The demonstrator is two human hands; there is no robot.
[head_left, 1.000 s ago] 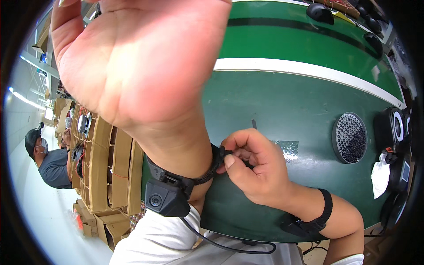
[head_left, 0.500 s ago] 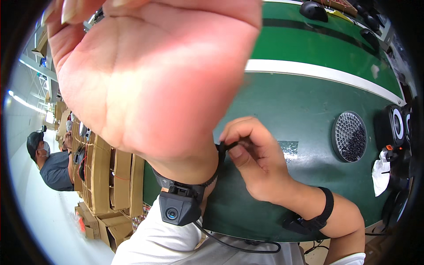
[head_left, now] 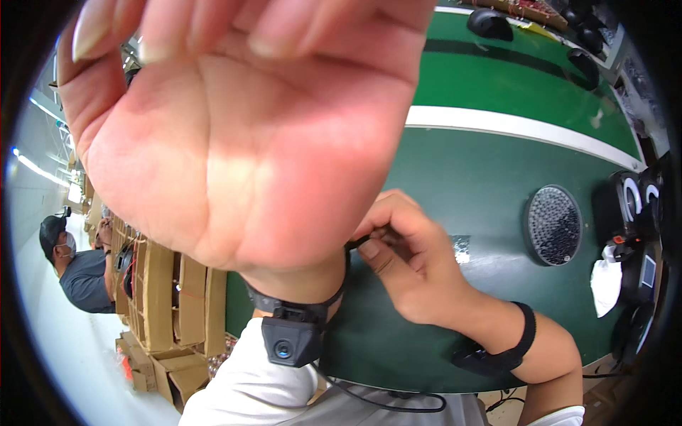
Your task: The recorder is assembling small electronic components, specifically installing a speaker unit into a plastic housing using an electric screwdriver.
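My left hand (head_left: pixel 234 156) is raised very near the camera, palm toward it. Its fingers bend loosely over the top of the palm, and nothing is in it. Around the left wrist runs a black strap (head_left: pixel 332 312) carrying a small black camera (head_left: pixel 291 342), from which a dark cable (head_left: pixel 383 403) hangs. Beside that wrist, my right hand (head_left: pixel 412 266) pinches the strap's dark end between thumb and index finger. The right wrist wears a black band (head_left: pixel 524 334) with a dark device on its underside.
A green table (head_left: pixel 426 355) lies under my hands. On its right stand a round dish of small black pieces (head_left: pixel 554 226), white tissue (head_left: pixel 605 287) and black round-faced devices (head_left: pixel 629 192). Cardboard boxes (head_left: pixel 160 295) and a masked person (head_left: pixel 89 277) are at left.
The left fingers have curled further down over the palm into view. My right hand keeps its pinch on the strap end. The view has shifted slightly.
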